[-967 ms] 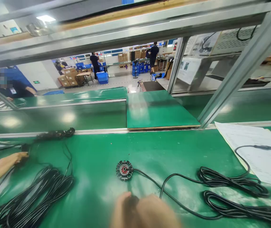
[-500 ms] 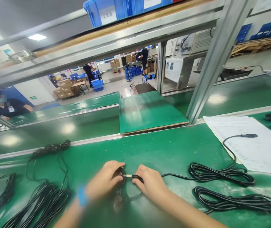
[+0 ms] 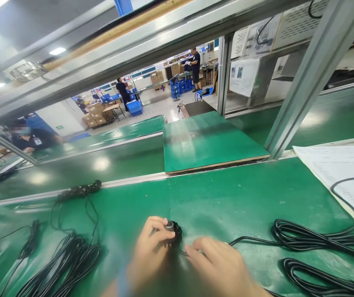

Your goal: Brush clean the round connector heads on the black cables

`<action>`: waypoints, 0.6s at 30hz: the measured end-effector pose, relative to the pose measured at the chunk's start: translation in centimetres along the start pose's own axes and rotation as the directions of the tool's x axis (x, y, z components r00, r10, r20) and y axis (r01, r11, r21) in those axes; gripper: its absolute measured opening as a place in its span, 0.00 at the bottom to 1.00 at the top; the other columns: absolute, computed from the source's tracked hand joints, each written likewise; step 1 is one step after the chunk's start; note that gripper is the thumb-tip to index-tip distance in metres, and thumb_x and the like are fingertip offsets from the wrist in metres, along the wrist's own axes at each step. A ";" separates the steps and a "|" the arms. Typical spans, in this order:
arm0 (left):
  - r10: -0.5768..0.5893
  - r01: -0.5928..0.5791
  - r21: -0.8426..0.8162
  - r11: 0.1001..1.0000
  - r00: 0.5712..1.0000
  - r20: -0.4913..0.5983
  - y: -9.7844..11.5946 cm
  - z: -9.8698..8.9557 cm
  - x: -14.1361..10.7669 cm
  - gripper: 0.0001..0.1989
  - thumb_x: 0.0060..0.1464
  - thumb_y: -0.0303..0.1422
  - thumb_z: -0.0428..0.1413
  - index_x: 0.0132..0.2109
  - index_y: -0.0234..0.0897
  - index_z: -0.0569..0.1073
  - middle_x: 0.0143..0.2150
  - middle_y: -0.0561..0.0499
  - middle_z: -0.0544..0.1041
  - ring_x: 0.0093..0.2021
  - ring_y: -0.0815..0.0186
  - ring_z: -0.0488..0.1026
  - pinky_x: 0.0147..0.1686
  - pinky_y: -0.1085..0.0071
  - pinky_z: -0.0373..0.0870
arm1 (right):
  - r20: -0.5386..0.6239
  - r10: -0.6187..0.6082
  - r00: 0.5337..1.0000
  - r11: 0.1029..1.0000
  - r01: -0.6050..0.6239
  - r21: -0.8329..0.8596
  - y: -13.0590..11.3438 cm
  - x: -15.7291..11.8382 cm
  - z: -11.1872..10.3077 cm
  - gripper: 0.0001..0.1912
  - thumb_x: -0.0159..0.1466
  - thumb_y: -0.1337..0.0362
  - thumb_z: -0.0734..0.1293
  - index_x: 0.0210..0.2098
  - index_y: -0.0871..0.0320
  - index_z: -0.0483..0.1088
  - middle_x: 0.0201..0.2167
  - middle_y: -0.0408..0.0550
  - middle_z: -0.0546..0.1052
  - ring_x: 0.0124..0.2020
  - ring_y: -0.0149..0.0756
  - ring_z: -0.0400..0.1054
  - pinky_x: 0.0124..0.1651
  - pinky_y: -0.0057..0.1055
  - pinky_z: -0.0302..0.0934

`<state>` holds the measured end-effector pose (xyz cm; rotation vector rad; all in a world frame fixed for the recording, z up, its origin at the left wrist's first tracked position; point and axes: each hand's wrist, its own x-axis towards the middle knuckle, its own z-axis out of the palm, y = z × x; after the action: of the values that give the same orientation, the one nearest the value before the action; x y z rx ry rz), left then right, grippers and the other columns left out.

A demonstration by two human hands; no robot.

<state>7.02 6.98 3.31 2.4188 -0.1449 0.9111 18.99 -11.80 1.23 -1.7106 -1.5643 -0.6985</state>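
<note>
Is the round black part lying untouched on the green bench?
No, the fingers of the left hand are gripping the round black part.

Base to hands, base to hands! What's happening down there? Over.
Left hand gripping round black part. Right hand at its cable, grip unclear. Coiled cables lying to both sides.

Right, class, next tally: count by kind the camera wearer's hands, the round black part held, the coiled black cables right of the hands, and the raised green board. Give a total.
Hands: 2, left hand and right hand
Round black part: 1
Coiled black cables: 2, farther coil and nearer coil
Raised green board: 1
Total: 6
</note>
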 end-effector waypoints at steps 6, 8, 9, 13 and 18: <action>0.033 -0.032 0.014 0.999 0.999 -0.028 0.2 -0.1 -0.2 0.16 0.59 0.18 0.55 0.49 0.42 0.76 0.37 0.49 0.74 0.48 0.60 0.75 0.45 0.62 0.81 | 0.021 -0.005 1.000 1.000 0.005 -0.003 -0.1 -0.4 -0.3 0.13 0.72 0.70 0.56 0.41 0.59 0.72 0.27 0.44 0.73 0.25 0.34 0.65 0.29 0.35 0.49; 0.045 -0.044 0.033 0.999 0.997 -0.055 0.3 -0.3 -0.4 0.16 0.60 0.19 0.56 0.49 0.44 0.77 0.36 0.50 0.74 0.48 0.61 0.76 0.46 0.60 0.82 | 0.031 -0.004 1.000 1.000 0.004 -0.002 -0.2 -0.7 -0.1 0.12 0.71 0.71 0.57 0.41 0.59 0.72 0.27 0.44 0.72 0.25 0.35 0.64 0.29 0.35 0.49; 0.047 -0.044 0.047 0.998 0.996 -0.072 0.4 -0.3 -0.5 0.16 0.60 0.20 0.56 0.49 0.45 0.77 0.36 0.50 0.74 0.47 0.61 0.76 0.47 0.59 0.83 | 0.039 -0.003 0.999 1.000 0.003 -0.007 -0.2 -0.8 0.1 0.12 0.71 0.71 0.57 0.41 0.58 0.72 0.26 0.43 0.72 0.25 0.35 0.63 0.29 0.35 0.49; 0.069 -0.051 0.131 0.990 0.988 -0.140 0.4 -0.5 -0.9 0.15 0.61 0.22 0.58 0.46 0.49 0.79 0.36 0.52 0.74 0.46 0.62 0.77 0.48 0.57 0.84 | 0.055 -0.016 0.998 1.000 0.017 -0.021 -0.3 -0.9 0.5 0.12 0.72 0.70 0.56 0.39 0.57 0.71 0.24 0.42 0.70 0.24 0.34 0.63 0.29 0.35 0.48; 0.090 -0.059 0.196 0.979 0.984 -0.153 0.3 -0.5 -1.4 0.12 0.61 0.23 0.58 0.45 0.46 0.79 0.41 0.50 0.73 0.48 0.63 0.77 0.49 0.60 0.84 | 0.033 -0.043 0.999 0.999 0.044 -0.021 -0.2 0.2 -0.2 0.14 0.73 0.70 0.55 0.38 0.57 0.70 0.23 0.41 0.72 0.22 0.32 0.64 0.28 0.34 0.49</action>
<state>5.59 6.82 2.85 2.5147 -0.0929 1.2001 18.79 -11.83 1.50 -1.7165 -1.6259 -0.7153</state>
